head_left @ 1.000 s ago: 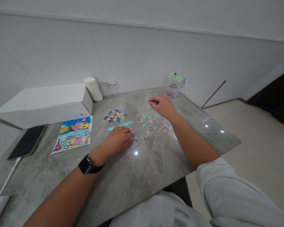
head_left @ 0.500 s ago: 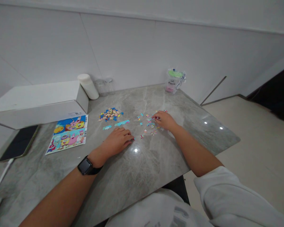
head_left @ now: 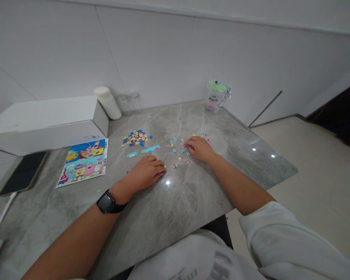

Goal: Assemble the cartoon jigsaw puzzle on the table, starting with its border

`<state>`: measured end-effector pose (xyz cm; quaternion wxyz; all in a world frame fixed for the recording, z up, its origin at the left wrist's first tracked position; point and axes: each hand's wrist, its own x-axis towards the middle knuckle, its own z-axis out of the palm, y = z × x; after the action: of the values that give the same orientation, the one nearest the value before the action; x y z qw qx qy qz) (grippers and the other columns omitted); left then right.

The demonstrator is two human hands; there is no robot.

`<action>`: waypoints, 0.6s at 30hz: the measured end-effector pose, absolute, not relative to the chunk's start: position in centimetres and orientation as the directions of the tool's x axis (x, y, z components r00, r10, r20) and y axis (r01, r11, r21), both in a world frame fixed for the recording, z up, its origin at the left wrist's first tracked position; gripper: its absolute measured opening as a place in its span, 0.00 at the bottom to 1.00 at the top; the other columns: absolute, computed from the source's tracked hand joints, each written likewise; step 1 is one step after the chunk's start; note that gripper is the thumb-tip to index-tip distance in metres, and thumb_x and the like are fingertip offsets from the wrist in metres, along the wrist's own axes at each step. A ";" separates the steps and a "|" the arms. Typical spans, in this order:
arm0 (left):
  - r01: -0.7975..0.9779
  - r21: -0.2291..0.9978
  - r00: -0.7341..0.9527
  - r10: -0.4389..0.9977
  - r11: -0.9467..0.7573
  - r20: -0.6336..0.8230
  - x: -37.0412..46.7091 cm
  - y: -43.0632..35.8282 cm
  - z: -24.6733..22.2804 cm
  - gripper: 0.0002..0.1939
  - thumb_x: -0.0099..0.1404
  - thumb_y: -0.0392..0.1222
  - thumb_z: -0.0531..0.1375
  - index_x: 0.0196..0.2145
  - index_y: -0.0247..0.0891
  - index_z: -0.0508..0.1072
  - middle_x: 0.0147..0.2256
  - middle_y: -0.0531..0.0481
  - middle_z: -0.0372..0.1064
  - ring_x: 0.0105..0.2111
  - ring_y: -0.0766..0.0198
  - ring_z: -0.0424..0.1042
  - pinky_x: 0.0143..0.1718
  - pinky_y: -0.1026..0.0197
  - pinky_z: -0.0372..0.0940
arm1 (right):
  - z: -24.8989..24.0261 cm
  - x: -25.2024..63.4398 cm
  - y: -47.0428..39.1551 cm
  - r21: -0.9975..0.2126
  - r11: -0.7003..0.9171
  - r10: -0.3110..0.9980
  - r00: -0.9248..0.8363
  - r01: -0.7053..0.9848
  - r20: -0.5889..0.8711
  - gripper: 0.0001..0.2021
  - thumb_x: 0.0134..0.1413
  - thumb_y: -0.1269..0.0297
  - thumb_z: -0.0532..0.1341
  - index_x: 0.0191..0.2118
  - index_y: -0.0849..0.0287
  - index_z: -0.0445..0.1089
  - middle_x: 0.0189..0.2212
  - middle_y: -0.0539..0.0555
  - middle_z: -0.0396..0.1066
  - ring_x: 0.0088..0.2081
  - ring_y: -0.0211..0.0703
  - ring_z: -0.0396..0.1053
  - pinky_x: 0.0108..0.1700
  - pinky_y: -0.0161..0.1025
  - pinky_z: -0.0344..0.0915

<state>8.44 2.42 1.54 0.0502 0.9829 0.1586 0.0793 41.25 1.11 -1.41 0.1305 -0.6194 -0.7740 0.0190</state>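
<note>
Scattered jigsaw pieces [head_left: 188, 160] lie on the grey marbled table [head_left: 175, 206]. Over the right part of them is my right hand [head_left: 200, 149], its fingers bent down and pinched at a small piece. My left hand [head_left: 147, 172] rests on the table with fingers curled together, a tiny piece showing at its fingertips. Beyond it lie a joined light-blue strip [head_left: 151, 149] and a shorter blue strip [head_left: 132, 154]. A heap of pieces [head_left: 136, 138] sits behind the strips. The printed picture sheet [head_left: 83, 162] lies to the left.
At the back left stand a white box [head_left: 46, 120], a white bottle [head_left: 108, 103] and clear glasses [head_left: 128, 103]. A plastic bag [head_left: 217, 96] sits by the wall. A phone [head_left: 23, 173] with a cable lies far left. The table's right corner reaches over the floor.
My right hand has shifted slightly left over the loose pieces, uncovering a few at their right edge. My left hand has hardly moved. The view has tilted slightly.
</note>
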 end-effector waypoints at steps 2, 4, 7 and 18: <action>0.302 0.123 0.936 0.318 -0.945 0.151 8.5 2.4 1.6 0.11 0.77 0.43 0.59 0.48 0.44 0.82 0.47 0.47 0.80 0.46 0.54 0.73 0.49 0.50 0.61 | -1.2 40.7 1.0 -0.212 0.234 0.963 -0.195 0.949 0.188 0.14 0.70 0.65 0.61 0.55 0.56 0.81 0.51 0.62 0.79 0.54 0.51 0.74 0.60 0.45 0.65; 0.302 0.117 0.934 0.318 -0.946 0.161 8.5 2.3 1.7 0.12 0.77 0.43 0.58 0.48 0.44 0.82 0.47 0.46 0.80 0.46 0.55 0.73 0.50 0.50 0.61 | -1.0 40.1 1.0 -0.230 0.244 0.961 -0.203 0.942 0.187 0.13 0.70 0.66 0.62 0.54 0.56 0.81 0.52 0.61 0.79 0.55 0.50 0.74 0.60 0.44 0.64; 0.311 0.104 0.929 0.325 -0.945 0.175 8.4 2.4 2.0 0.12 0.77 0.44 0.58 0.48 0.45 0.82 0.47 0.46 0.79 0.47 0.54 0.73 0.50 0.50 0.62 | -0.2 39.0 1.3 -0.227 0.245 0.965 -0.214 0.943 0.155 0.13 0.68 0.67 0.64 0.53 0.55 0.81 0.52 0.59 0.79 0.55 0.49 0.74 0.60 0.42 0.64; 0.717 0.091 0.609 0.685 -0.691 0.399 3.0 6.5 6.0 0.14 0.76 0.46 0.57 0.49 0.41 0.81 0.50 0.41 0.78 0.49 0.49 0.75 0.53 0.46 0.67 | 0.9 36.2 3.9 -0.137 0.230 0.966 -0.243 0.963 -0.089 0.13 0.65 0.57 0.67 0.53 0.52 0.81 0.50 0.57 0.80 0.51 0.48 0.76 0.52 0.38 0.65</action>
<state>3.01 6.51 6.02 -0.0387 0.8962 0.3912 0.2055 36.20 3.87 0.86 0.0074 -0.6150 -0.7842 0.0818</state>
